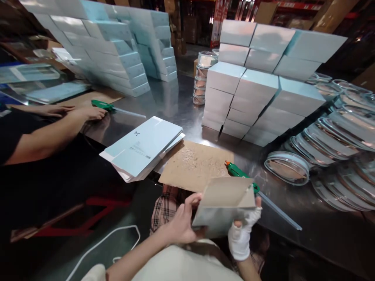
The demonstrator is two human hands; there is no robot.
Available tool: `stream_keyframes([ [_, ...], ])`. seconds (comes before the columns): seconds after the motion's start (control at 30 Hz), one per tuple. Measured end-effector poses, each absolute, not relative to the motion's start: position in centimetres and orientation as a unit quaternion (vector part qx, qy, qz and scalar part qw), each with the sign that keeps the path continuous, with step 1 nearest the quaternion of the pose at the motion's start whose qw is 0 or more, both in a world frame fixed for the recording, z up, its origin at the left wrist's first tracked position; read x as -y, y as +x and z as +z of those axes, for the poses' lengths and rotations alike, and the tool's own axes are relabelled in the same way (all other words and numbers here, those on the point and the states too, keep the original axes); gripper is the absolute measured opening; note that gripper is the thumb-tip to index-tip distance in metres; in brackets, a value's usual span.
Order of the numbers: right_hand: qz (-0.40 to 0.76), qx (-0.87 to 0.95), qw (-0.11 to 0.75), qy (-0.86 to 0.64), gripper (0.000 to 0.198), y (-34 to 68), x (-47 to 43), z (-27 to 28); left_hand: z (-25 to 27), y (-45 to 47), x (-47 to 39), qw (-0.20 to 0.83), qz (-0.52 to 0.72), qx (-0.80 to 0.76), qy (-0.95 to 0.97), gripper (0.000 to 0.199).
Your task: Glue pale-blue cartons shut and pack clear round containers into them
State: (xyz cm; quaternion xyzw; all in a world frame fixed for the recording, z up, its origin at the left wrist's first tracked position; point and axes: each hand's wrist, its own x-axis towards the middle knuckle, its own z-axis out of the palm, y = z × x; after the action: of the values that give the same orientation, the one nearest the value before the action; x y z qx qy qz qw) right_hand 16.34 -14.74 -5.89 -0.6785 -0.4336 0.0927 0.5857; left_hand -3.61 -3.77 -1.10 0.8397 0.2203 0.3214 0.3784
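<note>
Close to my body I hold an open cardboard box (224, 192), partly folded up, its grey inside facing up. My left hand (183, 224) is bare and grips its left side. On the right side, my right hand (244, 232), in a white glove with bare fingertips, closes round the box wall. Just beyond the box lies a green glue gun (238, 171) with a clear glue stick (279, 210) out of its back, partly hidden by the box. A brown cardboard sheet (190, 164) with dried bits on it lies at the table edge.
Flat printed white box blanks (146, 144) lie left of the sheet. White boxes (258, 93) are stacked ahead, more boxes (102, 47) at the back left. Clear round containers (287, 168) crowd the right. A co-worker's arm (49, 128) rests near another green glue gun (102, 104).
</note>
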Motion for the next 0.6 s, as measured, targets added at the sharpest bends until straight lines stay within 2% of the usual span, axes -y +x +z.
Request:
stream_keyframes([
  [0.1,0.013,0.422,0.636,-0.646,0.078,16.1,13.9,-5.4,-2.5,-2.9,4.5,0.345,0.338,-0.154,0.862,0.079],
  [0.23,0.09,0.45,0.657,-0.598,0.063,15.9,14.7,-4.4,-3.2,-2.6,5.0,0.422,0.414,-0.144,0.794,0.052],
  [0.33,0.107,0.365,0.667,-0.641,0.044,14.8,14.7,-3.8,-3.5,-1.7,5.4,0.447,0.456,-0.167,0.752,0.05],
  [0.47,0.108,0.271,0.699,-0.652,0.055,15.1,14.3,-3.0,-3.0,-1.7,4.8,0.386,0.438,-0.129,0.802,0.059],
  [0.53,0.141,0.27,0.667,-0.68,0.05,16.9,14.3,-2.5,-2.5,-2.8,3.8,0.355,0.415,-0.135,0.827,0.044],
  [0.6,0.145,0.279,0.578,-0.753,0.048,19.6,14.3,-1.8,-2.2,-4.3,2.7,0.349,0.425,-0.188,0.814,0.036],
])
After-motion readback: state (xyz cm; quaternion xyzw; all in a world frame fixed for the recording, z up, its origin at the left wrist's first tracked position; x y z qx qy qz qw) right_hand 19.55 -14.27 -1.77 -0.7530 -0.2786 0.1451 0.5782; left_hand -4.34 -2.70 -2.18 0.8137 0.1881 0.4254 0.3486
